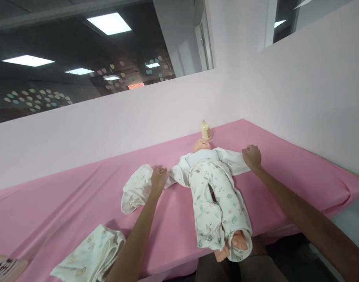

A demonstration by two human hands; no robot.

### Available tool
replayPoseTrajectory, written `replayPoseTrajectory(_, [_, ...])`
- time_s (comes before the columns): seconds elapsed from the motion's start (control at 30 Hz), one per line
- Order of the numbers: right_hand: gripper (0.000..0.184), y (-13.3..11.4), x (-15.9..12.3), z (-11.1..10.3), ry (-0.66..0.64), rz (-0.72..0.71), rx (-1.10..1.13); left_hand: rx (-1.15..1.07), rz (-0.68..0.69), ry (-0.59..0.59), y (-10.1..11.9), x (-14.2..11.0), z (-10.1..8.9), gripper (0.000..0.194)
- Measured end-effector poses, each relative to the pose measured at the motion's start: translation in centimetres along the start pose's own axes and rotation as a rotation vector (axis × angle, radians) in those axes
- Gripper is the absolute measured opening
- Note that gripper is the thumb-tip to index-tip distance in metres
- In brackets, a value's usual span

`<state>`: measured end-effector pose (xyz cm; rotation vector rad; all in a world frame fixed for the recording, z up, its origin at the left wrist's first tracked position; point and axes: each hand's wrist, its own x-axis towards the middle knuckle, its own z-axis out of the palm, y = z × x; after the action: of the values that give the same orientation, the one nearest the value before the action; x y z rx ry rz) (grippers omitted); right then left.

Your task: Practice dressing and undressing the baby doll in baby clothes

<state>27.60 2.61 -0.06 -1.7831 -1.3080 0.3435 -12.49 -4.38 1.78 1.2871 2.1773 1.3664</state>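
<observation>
A baby doll (pixel 202 145) lies on its back on the pink sheet (pixel 79 203), dressed in white patterned pyjamas (pixel 216 196); its bare feet (pixel 230 246) hang over the near edge. My left hand (pixel 158 178) is curled around the end of the doll's left-side sleeve, beside a crumpled white garment (pixel 135 190). My right hand (pixel 251 156) is closed in a fist on the end of the other sleeve, pulling it outward.
A small cream bottle (pixel 206 130) stands behind the doll's head against the pale wall. A folded patterned cloth (pixel 91 256) lies at the near left edge. A printed item (pixel 3 268) shows in the bottom left corner.
</observation>
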Motion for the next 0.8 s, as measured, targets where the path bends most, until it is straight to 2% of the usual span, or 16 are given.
replayPoseTrajectory(0.07, [0.028, -1.6, -1.2, 0.9, 0.027, -0.193, -0.009, 0.067, 0.129, -0.055, 1.5, -0.2, 1.2, 0.043])
replayPoseTrajectory(0.13, [0.029, -3.3, -2.3, 1.8, -0.013, -0.361, -0.007, 0.169, 0.208, -0.118, 2.9, -0.6, 2.7, 0.047])
replayPoseTrajectory(0.23, [0.032, -6.2, -3.8, 3.0, -0.165, -0.569, -0.032, 0.328, 0.242, -0.128, 4.2, -1.6, 5.1, 0.045])
replayPoseTrajectory(0.37, [0.036, -11.2, -5.0, 5.0, -0.389, -0.750, -0.144, 0.475, 0.300, -0.043, 4.3, -2.8, 7.1, 0.036])
replayPoseTrajectory(0.47, [0.039, -15.5, -6.1, 7.2, -0.553, -0.882, -0.346, 0.490, 0.337, 0.005, 3.8, -2.9, 7.2, 0.030])
replayPoseTrajectory(0.57, [0.031, -18.5, -7.5, 9.8, -0.696, -0.986, -0.524, 0.518, 0.384, 0.019, 3.1, -2.7, 6.7, 0.023])
replayPoseTrajectory(0.63, [0.033, -19.3, -8.2, 11.3, -0.733, -0.999, -0.564, 0.567, 0.422, 0.024, 2.6, -2.5, 6.3, 0.021])
replayPoseTrajectory(0.7, [0.044, -19.4, -8.5, 12.2, -0.739, -0.990, -0.602, 0.616, 0.459, 0.030, 2.0, -2.3, 6.0, 0.020])
replayPoseTrajectory(0.8, [0.054, -19.1, -8.1, 12.4, -0.746, -0.959, -0.650, 0.663, 0.486, 0.033, 1.4, -2.0, 5.3, 0.020])
